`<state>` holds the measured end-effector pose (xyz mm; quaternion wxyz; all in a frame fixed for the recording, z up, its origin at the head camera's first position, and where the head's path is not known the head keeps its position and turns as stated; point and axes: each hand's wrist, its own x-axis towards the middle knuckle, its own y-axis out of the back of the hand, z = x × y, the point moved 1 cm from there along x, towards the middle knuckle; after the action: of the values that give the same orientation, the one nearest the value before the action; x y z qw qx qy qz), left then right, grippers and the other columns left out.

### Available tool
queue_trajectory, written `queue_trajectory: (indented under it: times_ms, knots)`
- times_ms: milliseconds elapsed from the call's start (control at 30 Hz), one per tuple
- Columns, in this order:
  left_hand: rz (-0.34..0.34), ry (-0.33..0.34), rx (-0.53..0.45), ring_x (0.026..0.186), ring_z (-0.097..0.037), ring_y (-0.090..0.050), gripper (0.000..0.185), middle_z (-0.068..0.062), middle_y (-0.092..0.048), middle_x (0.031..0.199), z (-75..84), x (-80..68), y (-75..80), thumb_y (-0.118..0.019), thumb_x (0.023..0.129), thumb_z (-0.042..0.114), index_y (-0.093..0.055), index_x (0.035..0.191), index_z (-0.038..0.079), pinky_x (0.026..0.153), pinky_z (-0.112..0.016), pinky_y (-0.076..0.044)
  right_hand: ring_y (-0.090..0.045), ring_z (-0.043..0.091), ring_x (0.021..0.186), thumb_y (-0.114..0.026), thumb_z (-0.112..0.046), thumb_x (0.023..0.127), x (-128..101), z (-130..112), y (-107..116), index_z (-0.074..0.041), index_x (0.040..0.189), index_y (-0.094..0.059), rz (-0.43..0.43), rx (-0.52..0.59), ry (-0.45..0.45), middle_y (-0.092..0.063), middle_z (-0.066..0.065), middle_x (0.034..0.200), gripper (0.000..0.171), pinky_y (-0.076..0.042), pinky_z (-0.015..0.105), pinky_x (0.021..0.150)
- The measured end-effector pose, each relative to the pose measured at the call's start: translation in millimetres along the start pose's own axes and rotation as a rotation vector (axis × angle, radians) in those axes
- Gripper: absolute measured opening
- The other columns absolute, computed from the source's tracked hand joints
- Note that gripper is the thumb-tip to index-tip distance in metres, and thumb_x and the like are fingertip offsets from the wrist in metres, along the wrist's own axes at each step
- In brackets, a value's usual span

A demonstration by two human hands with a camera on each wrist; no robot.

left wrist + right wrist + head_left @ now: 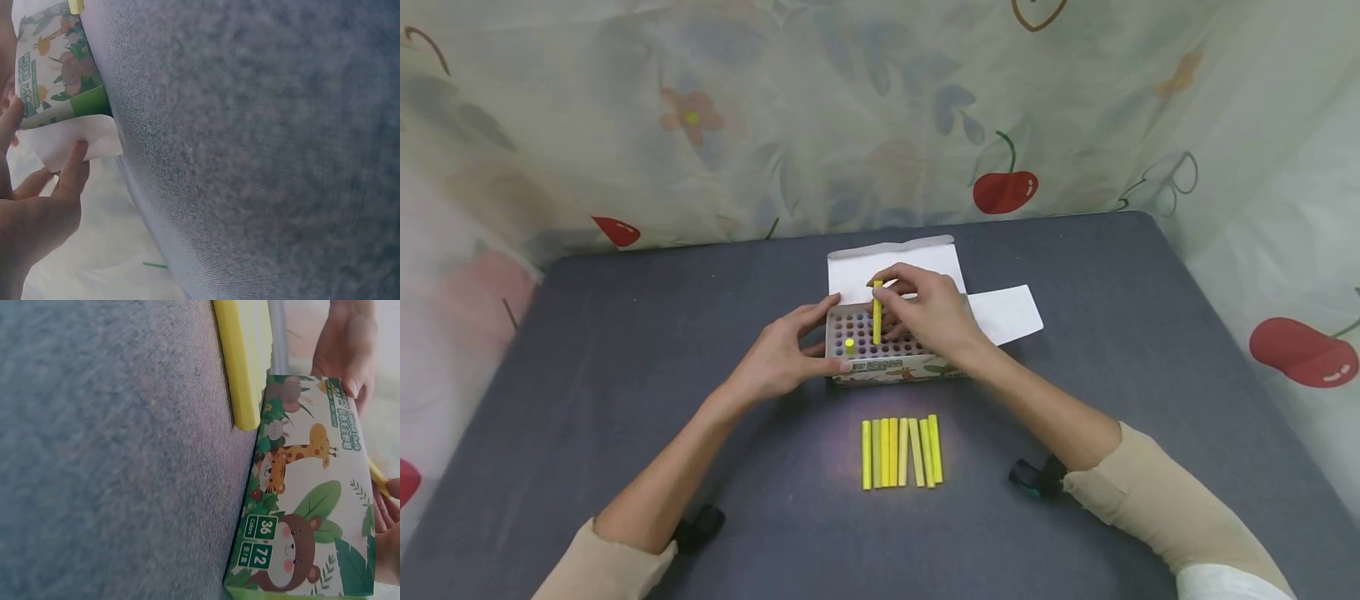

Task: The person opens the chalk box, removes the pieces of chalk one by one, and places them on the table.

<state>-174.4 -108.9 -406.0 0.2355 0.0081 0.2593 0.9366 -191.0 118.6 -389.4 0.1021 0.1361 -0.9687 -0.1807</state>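
Sticks (900, 452) of yellow, slim and straight, lie side by side nearest you on the grey, felt-like table (625, 375). Beyond them stands the cardboard box (891, 367), its glossy side printed with a tiger, a giraffe, a bear and leaves, and green tags reading 36 and 72. Your left hand (782, 354) cups the box's left end, fingers curled against it. Your right hand (925, 312) pinches one yellow stick (877, 312) upright over the holed tray inside the box. Farther back, the box's white flaps (1007, 312) lie open before the cherry-print curtain (1004, 190).
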Motion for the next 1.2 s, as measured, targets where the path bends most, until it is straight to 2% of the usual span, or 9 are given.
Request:
queue_trajectory:
  times_ms: [133,300,567,700,933,1200]
  knots:
    - [-0.002,0.005,0.001,0.141,-0.030,-0.039,0.095,-0.014,-0.031,0.156,-0.8,-0.9,0.3,-0.085,0.081,0.015,-0.030,0.158,0.021,0.099,-0.038,-0.053,-0.071,0.025,0.068,-0.066,-0.019,0.098,-5.5,-0.6,5.5,-0.008,0.119,-0.070,-0.020,0.056,-0.052,-0.071,0.010,0.091,0.024,-0.063,0.037,0.058]
    - [-0.007,0.003,-0.004,0.141,-0.031,-0.039,0.095,-0.015,-0.031,0.156,-2.8,-1.4,-0.6,-0.085,0.081,0.014,-0.030,0.158,0.021,0.100,-0.039,-0.053,-0.070,0.030,0.069,-0.069,-0.016,0.095,-14.0,-0.7,11.4,-0.008,0.121,-0.070,-0.036,0.114,-0.066,-0.071,0.012,0.091,0.027,-0.063,0.041,0.059]
    - [-0.004,-0.013,-0.014,0.142,-0.030,-0.037,0.095,-0.014,-0.035,0.154,-3.3,-0.4,-0.6,-0.085,0.080,0.013,-0.030,0.158,0.020,0.102,-0.039,-0.051,-0.070,0.026,0.069,-0.074,-0.012,0.091,-30.5,0.2,22.6,-0.005,0.121,-0.070,-0.056,0.151,-0.109,-0.071,0.016,0.102,0.031,-0.063,0.042,0.061]
    - [-0.004,-0.012,0.000,0.142,-0.031,-0.038,0.095,-0.015,-0.034,0.155,-2.9,0.0,-0.3,-0.085,0.080,0.015,-0.030,0.158,0.021,0.100,-0.039,-0.053,-0.070,0.026,0.068,-0.074,-0.012,0.091,-39.4,0.8,30.2,-0.003,0.122,-0.070,-0.062,0.151,-0.153,-0.071,0.019,0.104,0.032,-0.063,0.043,0.063]
    - [-0.004,0.000,0.006,0.132,-0.035,-0.050,0.095,-0.016,-0.037,0.152,-1.8,-0.2,-0.3,-0.085,0.081,0.015,-0.030,0.158,0.022,0.097,-0.039,-0.054,-0.071,0.023,0.074,-0.074,-0.011,0.090,-54.7,3.1,41.2,-0.003,0.122,-0.068,-0.076,0.143,-0.209,-0.069,0.016,0.101,0.033,-0.063,0.047,0.064]
    - [0.006,-0.008,0.000,0.138,-0.032,-0.043,0.095,-0.014,-0.036,0.153,-2.4,0.4,-1.8,-0.086,0.079,0.014,-0.031,0.157,0.021,0.099,-0.039,-0.053,-0.070,0.023,0.072,-0.077,-0.015,0.089,-71.8,8.4,45.6,-0.005,0.118,-0.070,-0.079,0.047,-0.247,-0.070,0.011,0.097,0.032,-0.062,0.048,0.066]
